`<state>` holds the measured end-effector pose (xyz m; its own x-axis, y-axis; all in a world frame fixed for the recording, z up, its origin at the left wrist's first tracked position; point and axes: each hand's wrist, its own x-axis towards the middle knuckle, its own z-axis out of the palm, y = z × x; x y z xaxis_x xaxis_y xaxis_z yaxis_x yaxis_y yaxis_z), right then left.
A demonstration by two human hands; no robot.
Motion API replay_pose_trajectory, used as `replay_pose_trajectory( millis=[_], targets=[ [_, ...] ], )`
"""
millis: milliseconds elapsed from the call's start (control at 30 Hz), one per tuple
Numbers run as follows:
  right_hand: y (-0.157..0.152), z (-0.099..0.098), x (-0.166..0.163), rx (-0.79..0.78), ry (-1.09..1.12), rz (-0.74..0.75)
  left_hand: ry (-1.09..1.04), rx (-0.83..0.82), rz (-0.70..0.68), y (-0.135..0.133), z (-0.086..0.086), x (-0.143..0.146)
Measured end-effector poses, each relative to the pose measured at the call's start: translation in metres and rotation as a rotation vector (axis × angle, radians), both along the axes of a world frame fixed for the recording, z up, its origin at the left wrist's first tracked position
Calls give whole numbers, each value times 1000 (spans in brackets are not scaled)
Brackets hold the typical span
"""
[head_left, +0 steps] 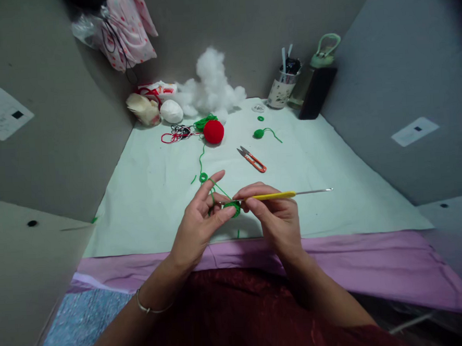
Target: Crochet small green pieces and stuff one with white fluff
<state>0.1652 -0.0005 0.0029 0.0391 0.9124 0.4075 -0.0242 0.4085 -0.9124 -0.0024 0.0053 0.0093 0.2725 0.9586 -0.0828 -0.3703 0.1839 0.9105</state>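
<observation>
My left hand (200, 219) pinches a small green crochet piece (233, 208) between thumb and fingers, with green yarn (216, 187) looped over its raised index finger. My right hand (274, 212) grips a crochet hook with a yellow handle (275, 195); its metal end points right and its hook end sits in the green piece. The yarn runs up the pale table (333, 187) past a small green ring (203, 177) to a green yarn bundle (205, 121).
A red crocheted ball (213, 132), orange snips (252, 159), a small green ball with a tail (259, 133), white stuffing (212, 85), a cup of tools (283, 89) and a bottle (320, 65) stand farther back. Grey panels wall in both sides.
</observation>
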Motion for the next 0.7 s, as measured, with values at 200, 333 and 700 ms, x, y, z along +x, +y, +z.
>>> replay_pose_trajectory(
  millis=[200, 333, 700],
  targets=[
    [-1, -3, 2, -9, 2, 34, -110, -31, -80, 4, 2, -2],
    [1, -6, 2, 21, 54, 67, -102, -27, -95, 4, 2, -3],
    [6, -4, 0, -103, 270, 89, -68, -18, 6, 3, 1, -1]
  ],
)
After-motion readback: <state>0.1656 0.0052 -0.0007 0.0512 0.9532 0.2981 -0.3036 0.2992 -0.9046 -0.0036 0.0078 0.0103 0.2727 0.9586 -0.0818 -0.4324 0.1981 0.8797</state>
